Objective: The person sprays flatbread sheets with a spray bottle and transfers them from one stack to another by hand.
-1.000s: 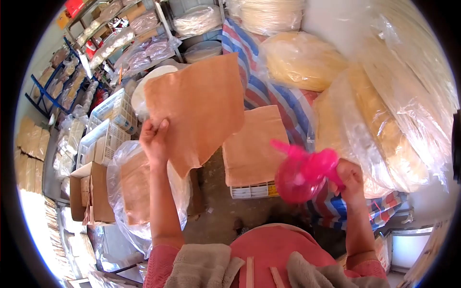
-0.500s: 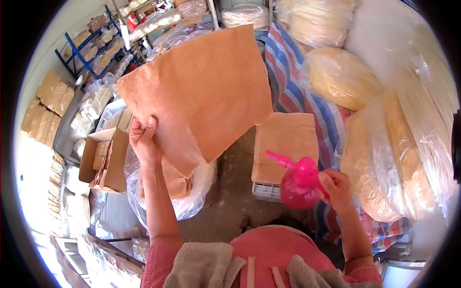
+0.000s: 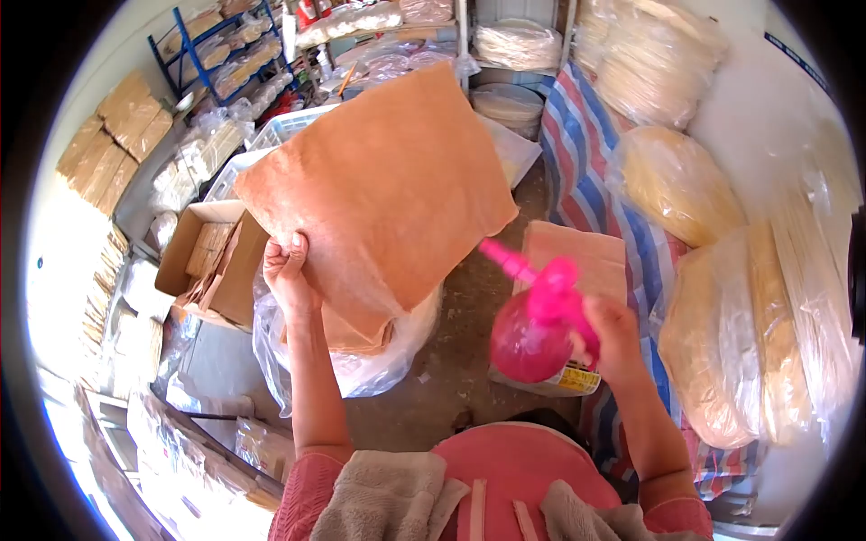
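Observation:
A large brown sheet [image 3: 388, 180], like thick paper or thin leather, is raised in front of me. My left hand [image 3: 290, 275] pinches its lower left edge, thumb on the near face. The sheet's lower corner sags over a smaller pile of brown sheets [image 3: 352, 341] in a clear plastic bag [image 3: 397, 368]. In my right hand [image 3: 613, 338] is a round pink spray bottle [image 3: 532, 341], gripped around the trigger and neck. Its nozzle points up and left, close to the sheet's right corner. Behind the bottle lies another stack of brown sheets [image 3: 582, 248], partly hidden.
An open cardboard box [image 3: 236, 261] with brown bundles stands left. Blue shelving [image 3: 212, 63] and packed shelves fill the back. On the right, large plastic-wrapped bundles [image 3: 722, 338] lie on a striped tarp [image 3: 591, 149].
The pink spray bottle has come nearer the sheet, its nozzle now near the right corner. The raised sheet has tilted slightly. My view has shifted, moving the room's contents rightward in frame.

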`<state>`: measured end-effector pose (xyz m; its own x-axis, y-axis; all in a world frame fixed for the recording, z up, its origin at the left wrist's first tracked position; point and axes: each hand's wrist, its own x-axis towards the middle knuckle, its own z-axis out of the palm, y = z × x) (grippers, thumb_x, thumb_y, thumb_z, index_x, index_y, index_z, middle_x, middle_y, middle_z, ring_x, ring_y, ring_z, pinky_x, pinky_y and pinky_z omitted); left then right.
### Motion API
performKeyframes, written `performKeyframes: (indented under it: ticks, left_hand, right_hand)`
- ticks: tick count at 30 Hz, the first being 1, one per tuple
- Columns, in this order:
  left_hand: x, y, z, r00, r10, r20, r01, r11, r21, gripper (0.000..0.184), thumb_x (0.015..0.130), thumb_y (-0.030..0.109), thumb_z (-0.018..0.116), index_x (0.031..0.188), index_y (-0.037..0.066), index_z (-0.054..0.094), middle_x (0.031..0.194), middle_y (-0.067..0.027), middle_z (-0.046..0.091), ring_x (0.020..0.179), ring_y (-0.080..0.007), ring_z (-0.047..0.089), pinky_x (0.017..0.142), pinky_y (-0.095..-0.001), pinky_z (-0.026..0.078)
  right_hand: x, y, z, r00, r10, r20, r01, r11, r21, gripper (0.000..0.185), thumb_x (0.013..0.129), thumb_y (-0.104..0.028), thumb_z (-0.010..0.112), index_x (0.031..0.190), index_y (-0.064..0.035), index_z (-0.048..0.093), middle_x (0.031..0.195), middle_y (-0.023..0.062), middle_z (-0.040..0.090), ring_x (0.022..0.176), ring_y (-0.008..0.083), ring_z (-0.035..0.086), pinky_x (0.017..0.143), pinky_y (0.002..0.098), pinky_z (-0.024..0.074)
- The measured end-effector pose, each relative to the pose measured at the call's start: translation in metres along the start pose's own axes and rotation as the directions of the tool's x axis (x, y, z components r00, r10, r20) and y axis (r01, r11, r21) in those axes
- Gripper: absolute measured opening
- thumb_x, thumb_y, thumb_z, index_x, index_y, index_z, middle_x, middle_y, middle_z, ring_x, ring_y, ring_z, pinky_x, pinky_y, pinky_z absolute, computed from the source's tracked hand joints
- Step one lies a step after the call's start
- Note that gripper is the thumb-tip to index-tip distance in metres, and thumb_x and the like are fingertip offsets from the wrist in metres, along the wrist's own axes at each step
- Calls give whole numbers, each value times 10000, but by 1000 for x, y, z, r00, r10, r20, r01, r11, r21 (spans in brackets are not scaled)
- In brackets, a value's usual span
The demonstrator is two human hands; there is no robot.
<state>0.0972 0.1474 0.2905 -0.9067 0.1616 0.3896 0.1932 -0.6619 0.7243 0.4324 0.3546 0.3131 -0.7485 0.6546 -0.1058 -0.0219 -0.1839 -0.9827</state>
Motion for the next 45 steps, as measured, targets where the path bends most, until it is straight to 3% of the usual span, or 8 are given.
performKeyframes:
  ticks: [3, 15, 24, 29, 31, 34, 39, 45]
  left_hand:
    - [12, -22, -61, 993, -2, -122, -6, 998, -68, 99, 817, -30, 597, 841, 60, 565, 850, -32, 619, 779, -106, 571, 757, -243, 464]
    - [-61, -207, -337, 468, -145, -872, 260, 965, -21, 148, 833, -1, 594, 966, -44, 547, 884, -105, 586, 758, -212, 577, 668, -362, 519]
    - [-68, -201, -328, 364, -91, -927, 437, 895, 84, 248, 791, 57, 641, 948, -109, 544, 870, -108, 599, 706, -215, 576, 625, -368, 516]
    - [-72, -184, -311, 523, 62, -850, 832, 180, 525, 420, 759, 259, 665, 1049, -32, 577, 1018, -179, 579, 885, -308, 556, 716, -386, 497]
    - [-63, -144, -264, 611, 28, -791, 772, -241, 588, 502, 762, 368, 646, 1126, 28, 588, 1154, -228, 545, 1075, -362, 519, 813, -415, 474]
    - [-103, -163, -214, 977, 170, 128, 0, -600, 800, 537, 809, 413, 578, 1186, 33, 544, 1357, -240, 365, 1292, -384, 290, 998, -500, 315]
    - [-142, -207, -163, 743, -658, -124, -224, -419, 880, 675, 847, 516, 473, 1421, 258, 231, 1517, -15, 61, 1368, -397, 25, 990, -692, 80]
    - [-145, -220, -167, 705, -686, -181, -212, -448, 868, 727, 844, 504, 500, 1439, 302, 134, 1519, 7, -46, 1373, -371, -66, 1005, -678, 45]
  right_hand:
    - [11, 8, 14, 998, 38, 57, -20, 954, -298, 283, 925, -274, 495, 742, -72, 568, 527, 16, 493, 409, 64, 422, 372, 203, 311]
    - [-34, 24, -33, 952, -43, -304, 18, 996, -86, 386, 928, -358, 449, 746, -30, 540, 475, 53, 477, 339, 124, 410, 313, 228, 310]
    - [-66, 29, -81, 861, 37, -507, -87, 993, -75, 417, 935, -394, 429, 720, -57, 551, 486, 32, 487, 351, 112, 422, 316, 220, 319]
    - [-78, 42, -129, 823, 191, -535, -222, 975, 6, 392, 936, -370, 430, 739, -59, 566, 515, 26, 507, 372, 113, 442, 328, 223, 325]
    - [-76, 50, -149, 850, 212, -482, -310, 941, -133, 340, 926, -330, 465, 772, -50, 582, 530, 29, 515, 391, 111, 457, 354, 230, 348]
    - [-58, 65, -160, 881, 281, -381, -398, 876, -273, 311, 915, -312, 495, 796, -40, 588, 529, 30, 512, 401, 110, 462, 376, 241, 367]
    - [-11, 89, -178, 920, 274, -281, -392, 684, -615, 326, 921, -328, 491, 803, -39, 583, 542, 31, 515, 401, 115, 461, 377, 250, 369]
    - [-1, 75, -235, 869, 71, -489, -186, 964, -191, 354, 954, -314, 424, 765, -35, 532, 563, 47, 511, 397, 131, 448, 375, 249, 370]
